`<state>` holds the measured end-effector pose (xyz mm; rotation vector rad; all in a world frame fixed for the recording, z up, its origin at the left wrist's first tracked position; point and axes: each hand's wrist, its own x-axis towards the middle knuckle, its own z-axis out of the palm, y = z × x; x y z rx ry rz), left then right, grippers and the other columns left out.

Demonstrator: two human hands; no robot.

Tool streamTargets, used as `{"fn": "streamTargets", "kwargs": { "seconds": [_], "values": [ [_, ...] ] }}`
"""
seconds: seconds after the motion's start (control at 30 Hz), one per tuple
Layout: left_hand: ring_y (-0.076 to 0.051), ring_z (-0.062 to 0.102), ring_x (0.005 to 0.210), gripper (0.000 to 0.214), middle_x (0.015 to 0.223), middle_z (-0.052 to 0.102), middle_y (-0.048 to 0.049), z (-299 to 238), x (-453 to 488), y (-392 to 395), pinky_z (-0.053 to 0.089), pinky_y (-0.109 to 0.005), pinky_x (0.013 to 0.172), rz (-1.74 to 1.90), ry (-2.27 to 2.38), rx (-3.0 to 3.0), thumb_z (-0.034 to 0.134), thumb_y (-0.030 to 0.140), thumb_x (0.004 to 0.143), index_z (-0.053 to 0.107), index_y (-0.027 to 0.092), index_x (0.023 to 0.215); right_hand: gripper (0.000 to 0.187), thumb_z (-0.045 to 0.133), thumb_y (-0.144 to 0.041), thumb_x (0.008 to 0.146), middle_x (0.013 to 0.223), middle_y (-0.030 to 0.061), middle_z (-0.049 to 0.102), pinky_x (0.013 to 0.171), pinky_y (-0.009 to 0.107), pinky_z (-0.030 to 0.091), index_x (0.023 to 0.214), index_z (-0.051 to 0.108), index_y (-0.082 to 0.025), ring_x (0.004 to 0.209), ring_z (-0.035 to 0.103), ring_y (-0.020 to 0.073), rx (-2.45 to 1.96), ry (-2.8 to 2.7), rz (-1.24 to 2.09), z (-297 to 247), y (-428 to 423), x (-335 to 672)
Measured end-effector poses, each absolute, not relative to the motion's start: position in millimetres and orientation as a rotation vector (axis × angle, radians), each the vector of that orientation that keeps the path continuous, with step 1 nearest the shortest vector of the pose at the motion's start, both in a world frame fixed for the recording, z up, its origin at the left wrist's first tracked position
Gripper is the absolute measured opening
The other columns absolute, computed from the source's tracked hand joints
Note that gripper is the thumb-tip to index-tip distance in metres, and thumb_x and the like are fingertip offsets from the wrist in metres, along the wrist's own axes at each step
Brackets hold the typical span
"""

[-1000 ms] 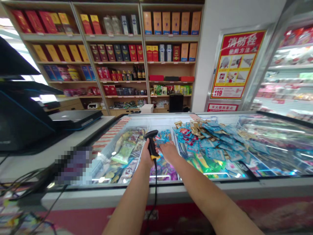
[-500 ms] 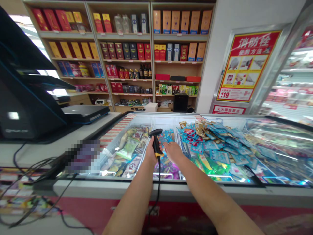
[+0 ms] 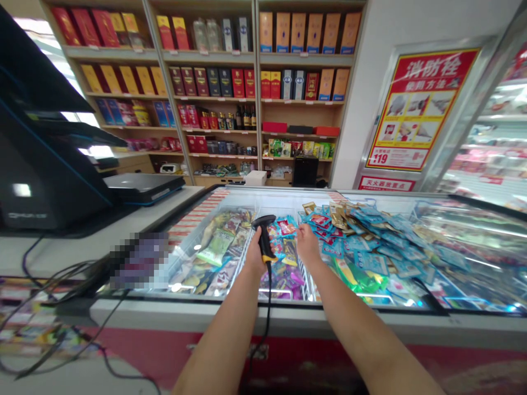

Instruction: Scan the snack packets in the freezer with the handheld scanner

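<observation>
Cable hangs from a black-and-yellow scanner at twelve o'clock, its handle gripped by the left hand. On the scanner's three o'clock side, the right hand has curled fingers by a red packet's edge; I cannot tell whether they pinch it. That packet sits between scanner and right hand. A heap of packets, mostly blue, spreads at one o'clock. Beyond, shelves of boxes stand at twelve.
</observation>
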<state>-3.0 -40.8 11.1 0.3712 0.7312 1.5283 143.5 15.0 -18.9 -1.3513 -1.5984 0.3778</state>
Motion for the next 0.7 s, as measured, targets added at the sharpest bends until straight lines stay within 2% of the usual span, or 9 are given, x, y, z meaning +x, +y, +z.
{"fn": "streamTargets", "kwargs": {
  "seconds": [0.17,0.37,0.57,0.7],
  "values": [
    [-0.007,0.048,0.042,0.029,0.060,0.054,0.0010,12,-2,-40,0.039,-0.018,0.037,1.531,0.740,0.358,0.052,0.042,0.088,0.058,0.014,0.085,0.017,0.042,-0.031,0.088,0.079,0.0034,0.067,0.067,0.032,0.047,0.092,0.055,-0.022,0.071,0.065,0.0210,-1.291,-1.387,0.480,-22,20,149],
    [-0.007,0.048,0.042,0.029,0.061,0.054,0.0006,10,-2,-39,0.039,-0.018,0.037,1.529,0.736,0.355,0.052,0.042,0.088,0.058,0.014,0.084,0.015,0.041,-0.035,0.089,0.083,0.0035,0.067,0.067,0.032,0.050,0.093,0.050,-0.023,0.074,0.069,0.0207,-1.113,-1.397,0.621,-27,22,143],
    [-0.007,0.048,0.041,0.029,0.061,0.055,0.0010,9,-3,-38,0.038,-0.018,0.036,1.528,0.727,0.373,0.054,0.043,0.086,0.057,0.015,0.083,0.011,0.055,-0.029,0.082,0.085,0.0060,0.070,0.075,0.031,0.050,0.088,0.058,-0.020,0.082,0.067,0.0211,-1.309,-1.564,0.538,-32,26,142],
    [-0.008,0.048,0.041,0.028,0.060,0.054,0.0010,10,-3,-39,0.039,-0.018,0.036,1.529,0.720,0.373,0.054,0.042,0.087,0.057,0.015,0.084,0.012,0.055,-0.027,0.083,0.092,0.0068,0.072,0.078,0.031,0.049,0.091,0.062,-0.020,0.086,0.068,0.0200,-1.309,-1.681,0.534,-32,26,140]
  ]
}}
